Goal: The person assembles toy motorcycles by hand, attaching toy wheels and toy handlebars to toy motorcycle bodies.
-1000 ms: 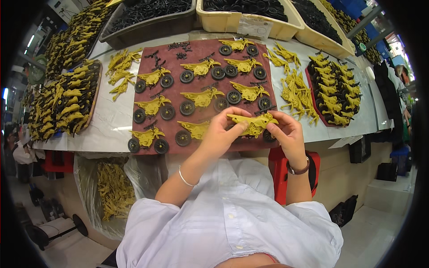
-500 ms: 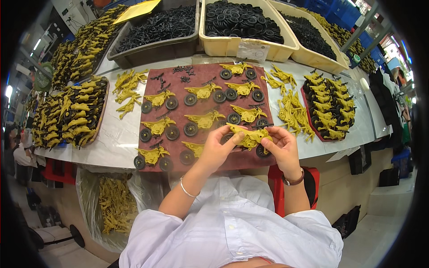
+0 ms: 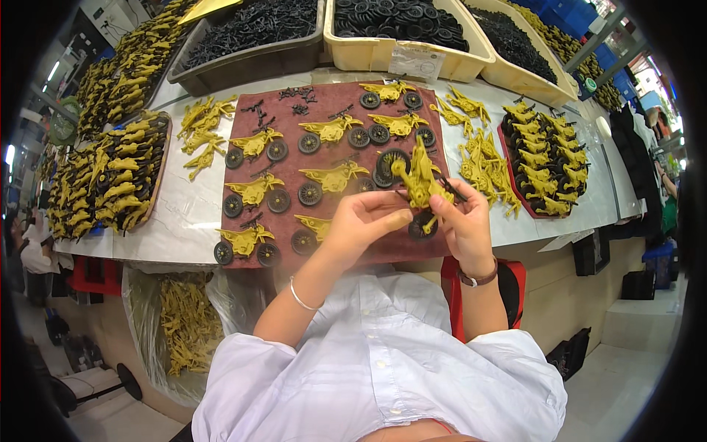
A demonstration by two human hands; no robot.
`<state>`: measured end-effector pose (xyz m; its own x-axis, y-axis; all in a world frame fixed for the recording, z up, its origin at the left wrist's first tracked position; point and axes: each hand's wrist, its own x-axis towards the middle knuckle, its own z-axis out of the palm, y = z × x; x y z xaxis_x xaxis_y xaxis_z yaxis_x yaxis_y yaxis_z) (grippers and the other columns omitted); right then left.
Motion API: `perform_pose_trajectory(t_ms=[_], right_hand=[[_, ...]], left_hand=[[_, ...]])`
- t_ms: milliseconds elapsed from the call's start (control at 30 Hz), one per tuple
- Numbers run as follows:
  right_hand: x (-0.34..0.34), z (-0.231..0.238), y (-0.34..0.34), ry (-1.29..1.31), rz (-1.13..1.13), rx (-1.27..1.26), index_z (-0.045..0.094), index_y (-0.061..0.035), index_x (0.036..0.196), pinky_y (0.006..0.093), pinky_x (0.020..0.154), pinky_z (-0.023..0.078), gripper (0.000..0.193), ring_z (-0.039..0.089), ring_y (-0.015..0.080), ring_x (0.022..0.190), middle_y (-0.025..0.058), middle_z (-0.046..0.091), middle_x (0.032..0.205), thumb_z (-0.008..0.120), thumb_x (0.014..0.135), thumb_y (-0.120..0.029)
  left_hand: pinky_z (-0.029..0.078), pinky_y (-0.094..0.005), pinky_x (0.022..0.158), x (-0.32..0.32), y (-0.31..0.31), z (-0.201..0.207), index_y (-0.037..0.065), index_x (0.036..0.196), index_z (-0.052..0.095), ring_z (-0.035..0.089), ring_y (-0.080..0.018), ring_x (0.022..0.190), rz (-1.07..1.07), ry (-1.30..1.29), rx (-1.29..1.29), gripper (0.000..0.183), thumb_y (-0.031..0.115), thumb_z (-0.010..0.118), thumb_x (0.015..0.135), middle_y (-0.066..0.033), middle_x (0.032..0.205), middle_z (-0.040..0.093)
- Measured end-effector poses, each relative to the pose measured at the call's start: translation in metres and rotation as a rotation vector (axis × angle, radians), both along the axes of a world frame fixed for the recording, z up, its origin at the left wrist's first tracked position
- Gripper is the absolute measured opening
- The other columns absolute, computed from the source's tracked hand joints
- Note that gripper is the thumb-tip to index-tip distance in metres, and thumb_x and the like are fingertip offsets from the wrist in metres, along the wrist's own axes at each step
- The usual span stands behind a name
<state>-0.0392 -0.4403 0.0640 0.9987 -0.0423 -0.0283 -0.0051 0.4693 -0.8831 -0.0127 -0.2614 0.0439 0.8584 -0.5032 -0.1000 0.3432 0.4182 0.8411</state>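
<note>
Above the near right part of the dark red cloth mat (image 3: 283,173), my two hands hold a yellow toy motorbike body (image 3: 421,177), tilted up on end. My right hand (image 3: 465,225) pinches its lower right side with thumb and fingers, beside a thin black handlebar part (image 3: 455,190). My left hand (image 3: 368,225) has its fingertips at the body's lower left side, with the thumb apart. A black wheel (image 3: 395,163) shows just left of the body; whether it is attached I cannot tell. Several yellow toy motorbikes (image 3: 250,191) with black wheels and handlebars lie in rows on the mat.
Small black parts (image 3: 297,94) lie at the mat's far edge. Loose yellow bodies (image 3: 482,166) flank the mat. Full trays stand left (image 3: 168,158) and right (image 3: 508,158). Behind are a dark bin (image 3: 254,66) and cream bins (image 3: 368,48) of black parts. A plastic-lined container (image 3: 140,317) sits below left.
The yellow body has turned from lying level to standing on end between my hands. My left thumb has come off it. The whole view has shifted slightly.
</note>
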Motion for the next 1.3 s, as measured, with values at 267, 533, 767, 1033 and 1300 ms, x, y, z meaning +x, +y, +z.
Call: perform_pose_trajectory(t_ms=[267, 533, 767, 1033, 1300], right_hand=[[0.0, -0.012, 0.013, 0.043, 0.004, 0.091, 0.056, 0.0001, 0.102, 0.0223, 0.066, 0.05, 0.022, 0.061, 0.0091, 0.081, 0.0067, 0.063, 0.095, 0.066, 0.083, -0.003], [-0.005, -0.012, 0.013, 0.076, 0.02, 0.037, 0.055, -0.0012, 0.1, 0.0205, 0.063, 0.049, 0.022, 0.06, 0.008, 0.076, 0.0053, 0.063, 0.093, 0.066, 0.082, -0.002], [-0.008, -0.008, 0.005, 0.085, 0.063, -0.196, 0.052, -0.0048, 0.09, 0.0162, 0.055, 0.042, 0.024, 0.054, 0.0019, 0.068, 0.0023, 0.061, 0.087, 0.072, 0.077, -0.004], [-0.012, -0.011, 0.013, -0.004, -0.057, -0.261, 0.051, -0.0035, 0.089, 0.0185, 0.063, 0.047, 0.024, 0.056, 0.0053, 0.074, 0.0046, 0.061, 0.087, 0.071, 0.077, -0.003], [-0.019, -0.011, 0.02, -0.095, -0.17, -0.495, 0.049, -0.0039, 0.087, 0.0198, 0.065, 0.049, 0.025, 0.056, 0.0067, 0.08, 0.0048, 0.06, 0.089, 0.072, 0.076, -0.002]], left_hand=[[0.048, -0.0235, 0.074, -0.011, -0.004, -0.011, -0.004, 0.096, 0.064, 0.06, -0.0088, 0.081, 0.252, -0.145, 0.055, 0.015, 0.008, 0.065, 0.085, -0.0052, 0.09, 0.066], [0.052, -0.0241, 0.069, -0.015, -0.004, -0.01, -0.005, 0.094, 0.064, 0.063, -0.0112, 0.077, 0.302, -0.175, 0.062, 0.014, 0.005, 0.066, 0.084, -0.0082, 0.088, 0.067], [0.051, -0.0244, 0.07, -0.017, -0.003, -0.014, -0.005, 0.093, 0.065, 0.063, -0.0113, 0.077, 0.263, -0.103, 0.08, 0.016, 0.008, 0.066, 0.085, -0.0085, 0.087, 0.067], [0.051, -0.0241, 0.071, -0.017, -0.002, -0.008, -0.004, 0.094, 0.065, 0.063, -0.0107, 0.08, 0.172, 0.135, -0.055, 0.016, 0.009, 0.067, 0.084, -0.0082, 0.089, 0.067], [0.05, -0.0221, 0.069, -0.023, -0.009, -0.016, -0.003, 0.09, 0.064, 0.062, -0.0093, 0.077, 0.266, -0.08, 0.022, 0.01, 0.002, 0.067, 0.082, -0.0076, 0.089, 0.067]])
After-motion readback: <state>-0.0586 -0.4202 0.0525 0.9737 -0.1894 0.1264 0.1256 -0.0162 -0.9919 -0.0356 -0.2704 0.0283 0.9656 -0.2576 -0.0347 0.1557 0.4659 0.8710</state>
